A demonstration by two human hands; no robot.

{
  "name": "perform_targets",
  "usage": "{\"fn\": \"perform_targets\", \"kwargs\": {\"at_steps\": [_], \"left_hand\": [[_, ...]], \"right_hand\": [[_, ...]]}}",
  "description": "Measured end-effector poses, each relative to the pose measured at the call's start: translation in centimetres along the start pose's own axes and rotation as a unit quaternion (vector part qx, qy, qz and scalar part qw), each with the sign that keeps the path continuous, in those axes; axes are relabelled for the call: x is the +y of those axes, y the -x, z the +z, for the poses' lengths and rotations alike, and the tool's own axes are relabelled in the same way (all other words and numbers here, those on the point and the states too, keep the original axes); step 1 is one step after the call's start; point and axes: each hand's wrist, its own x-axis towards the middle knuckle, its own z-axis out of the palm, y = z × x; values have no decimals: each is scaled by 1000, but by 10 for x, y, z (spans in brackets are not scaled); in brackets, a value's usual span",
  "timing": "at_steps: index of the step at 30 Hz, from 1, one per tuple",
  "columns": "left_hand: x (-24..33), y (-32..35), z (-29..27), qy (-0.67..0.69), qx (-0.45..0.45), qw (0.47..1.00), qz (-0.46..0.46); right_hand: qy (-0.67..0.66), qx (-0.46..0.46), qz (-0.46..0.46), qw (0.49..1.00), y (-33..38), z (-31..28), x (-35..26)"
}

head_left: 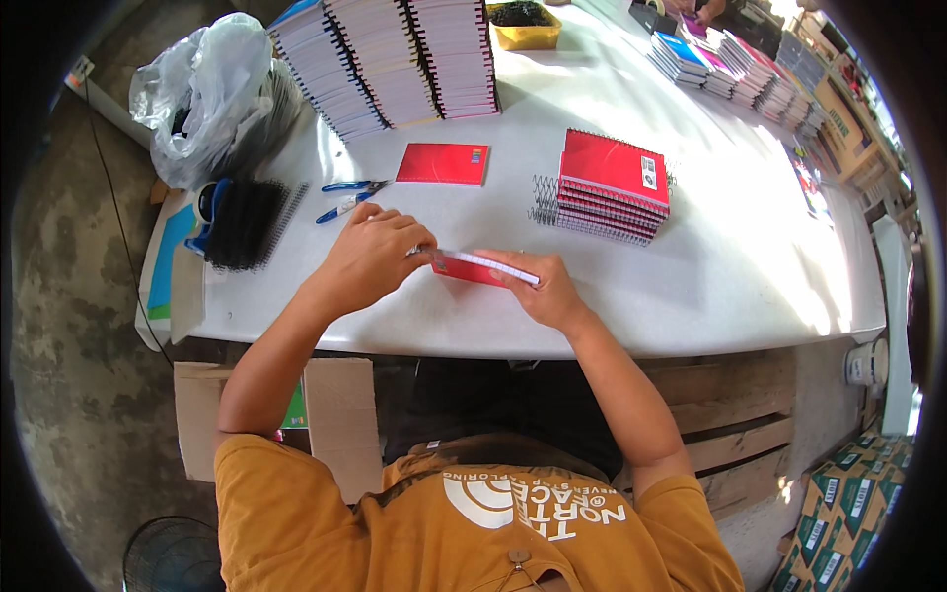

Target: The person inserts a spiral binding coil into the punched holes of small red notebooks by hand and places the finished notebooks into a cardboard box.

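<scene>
Held edge-on above the near part of the table is a red notebook [469, 269] with a white page block. Its right end is gripped by my right hand [545, 286], thumb on one side and fingers on the other. At the notebook's left end my left hand [380, 252] is closed in a pinch; what lies between its fingertips is too small to make out. Just beyond lie a red cover sheet [442, 164], blue-handled pliers [355, 185] and a blue-and-white pen-like tool [341, 209]. A pile of red spiral notebooks [614, 168] stands to the right, wire coils sticking out.
Tall stacks of spiral-bound books [395, 69] stand at the back, beside a yellow tub [526, 32]. Black binding coils [247, 225] and a plastic bag [202, 99] sit at the left. More books [740, 69] are far right. A cardboard box [340, 419] is below the table edge.
</scene>
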Motion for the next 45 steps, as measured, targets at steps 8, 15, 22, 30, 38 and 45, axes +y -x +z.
{"fn": "perform_targets", "kwargs": {"at_steps": [8, 15, 22, 30, 38, 45], "left_hand": [[10, 41, 122, -140, 291, 946, 2], [-1, 32, 105, -162, 487, 857, -31], [16, 34, 75, -102, 556, 824, -40], [0, -6, 59, -153, 366, 905, -155], [-36, -37, -5, 11, 280, 945, -171], [-11, -11, 26, 235, 118, 952, -155]], "right_hand": [[-19, 51, 17, 998, 16, 32, -21], [27, 12, -57, 998, 31, 47, -34], [35, 22, -59, 997, 40, 46, -38], [308, -67, -310, 897, 15, 57, -73], [83, -40, -94, 991, 12, 47, -53], [-126, 36, 115, 985, 16, 20, -13]]}}
